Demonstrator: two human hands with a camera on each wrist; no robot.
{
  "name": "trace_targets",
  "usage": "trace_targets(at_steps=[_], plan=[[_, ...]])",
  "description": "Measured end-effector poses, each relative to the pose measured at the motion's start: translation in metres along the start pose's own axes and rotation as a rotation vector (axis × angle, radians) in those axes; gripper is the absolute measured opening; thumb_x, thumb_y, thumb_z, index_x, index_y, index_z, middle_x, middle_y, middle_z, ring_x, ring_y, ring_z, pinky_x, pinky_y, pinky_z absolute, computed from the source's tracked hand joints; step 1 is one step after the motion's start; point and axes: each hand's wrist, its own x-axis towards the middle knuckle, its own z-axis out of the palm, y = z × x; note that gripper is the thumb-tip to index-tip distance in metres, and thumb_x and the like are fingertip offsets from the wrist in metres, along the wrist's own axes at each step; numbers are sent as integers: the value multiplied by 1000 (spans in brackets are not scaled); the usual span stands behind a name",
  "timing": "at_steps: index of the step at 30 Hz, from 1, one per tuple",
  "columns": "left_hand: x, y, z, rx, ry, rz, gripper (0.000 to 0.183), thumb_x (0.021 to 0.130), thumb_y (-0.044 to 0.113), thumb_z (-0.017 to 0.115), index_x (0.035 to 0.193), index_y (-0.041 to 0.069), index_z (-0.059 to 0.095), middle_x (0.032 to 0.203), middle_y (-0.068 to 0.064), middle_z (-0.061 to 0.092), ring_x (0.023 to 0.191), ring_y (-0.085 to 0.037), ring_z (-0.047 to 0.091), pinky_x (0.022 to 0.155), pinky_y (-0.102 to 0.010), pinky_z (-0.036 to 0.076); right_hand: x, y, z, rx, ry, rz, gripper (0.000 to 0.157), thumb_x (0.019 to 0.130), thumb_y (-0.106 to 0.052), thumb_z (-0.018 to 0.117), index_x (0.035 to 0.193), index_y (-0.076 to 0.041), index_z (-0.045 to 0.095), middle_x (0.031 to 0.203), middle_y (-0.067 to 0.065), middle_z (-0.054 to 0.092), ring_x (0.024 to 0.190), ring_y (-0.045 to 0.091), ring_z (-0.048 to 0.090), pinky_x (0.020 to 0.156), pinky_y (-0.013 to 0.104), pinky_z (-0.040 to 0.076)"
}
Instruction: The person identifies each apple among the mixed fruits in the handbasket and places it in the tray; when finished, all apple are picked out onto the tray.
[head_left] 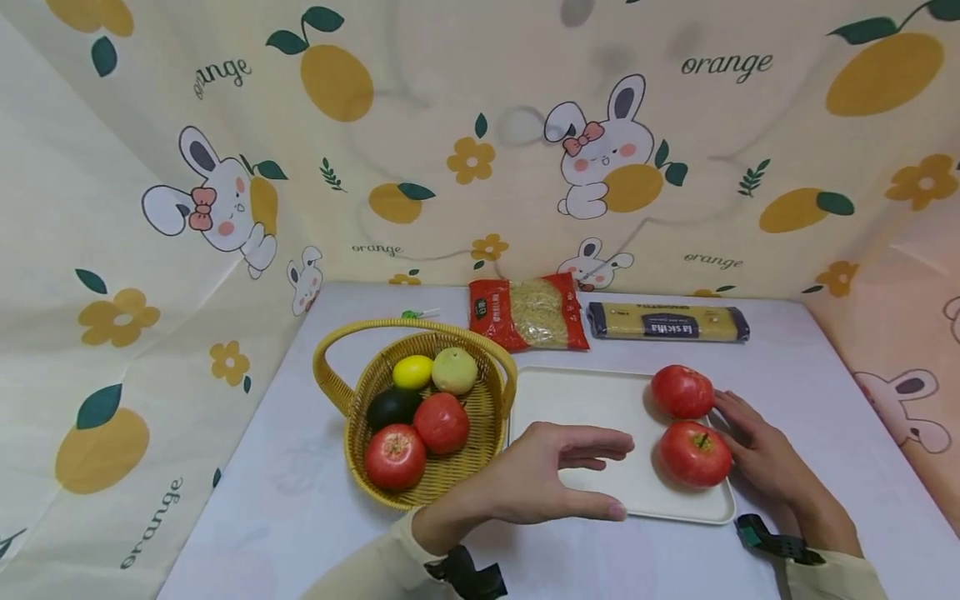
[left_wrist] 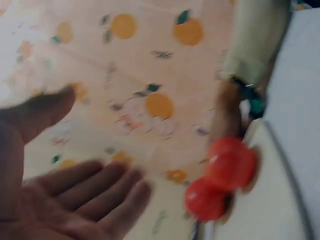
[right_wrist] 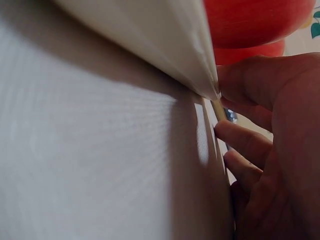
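My left hand (head_left: 536, 477) hovers over the white tray's left part, beside the basket. Its thumb is spread well apart from the straight fingers (left_wrist: 95, 192), and nothing lies between them. On the tray (head_left: 577, 392), two red apples sit close together at the right end: a rear apple (head_left: 681, 392) and a front apple (head_left: 694, 455) with its stem up. My right hand (head_left: 772, 458) is at the tray's right edge, its fingertips right beside both apples. In the right wrist view the thumb (right_wrist: 245, 80) lies at the tray rim (right_wrist: 200, 55), the loosely extended fingers below it.
Left of the tray stands a yellow wicker basket (head_left: 480, 467) with red fruits (head_left: 395, 457), a lemon (head_left: 412, 372), a pale green fruit (head_left: 454, 371) and a dark oval fruit (head_left: 393, 408). Behind are a red noodle bag (head_left: 528, 312) and a spaghetti pack (head_left: 667, 322).
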Motion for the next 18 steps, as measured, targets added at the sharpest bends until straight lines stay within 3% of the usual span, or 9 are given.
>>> trace_targets(at_steps=[4, 7, 12, 15, 18], plan=[[-31, 8, -33, -52, -93, -13, 62, 96, 5, 83, 154, 7, 62, 154, -3, 67, 136, -4, 65, 116, -25, 52, 1, -1, 0, -3, 6, -1, 74, 113, -37, 59, 173, -8, 28, 177, 36, 14, 163, 61, 6, 109, 92, 26], [-55, 7, -57, -73, -94, 3, 61, 97, 6, 82, 154, 5, 61, 157, -11, 64, 141, -15, 64, 118, -33, 53, 1, 0, 1, -4, 11, -3, 74, 112, -38, 59, 173, -9, 29, 177, 36, 15, 164, 61, 6, 110, 92, 26], [-84, -3, -88, -59, -12, 45, 59, 100, 12, 81, 154, 1, 59, 157, -18, 63, 143, -22, 64, 120, -42, 52, 0, 3, 1, -13, 13, -4, 74, 112, -37, 60, 173, -9, 29, 177, 36, 16, 164, 60, 6, 110, 92, 27], [-97, -7, -101, 13, 57, 35, 57, 100, 12, 80, 153, 4, 61, 155, -13, 65, 142, -23, 65, 119, -43, 52, 0, 4, 1, -21, 15, -14, 74, 112, -36, 61, 173, -7, 29, 176, 36, 17, 164, 60, 7, 109, 92, 28], [-106, -10, -112, 105, 123, 2, 56, 100, 13, 81, 152, 5, 62, 152, -11, 68, 139, -33, 67, 117, -49, 54, 0, 4, 0, -25, 20, -22, 74, 111, -35, 62, 172, -6, 31, 176, 36, 18, 164, 61, 8, 109, 92, 28]])
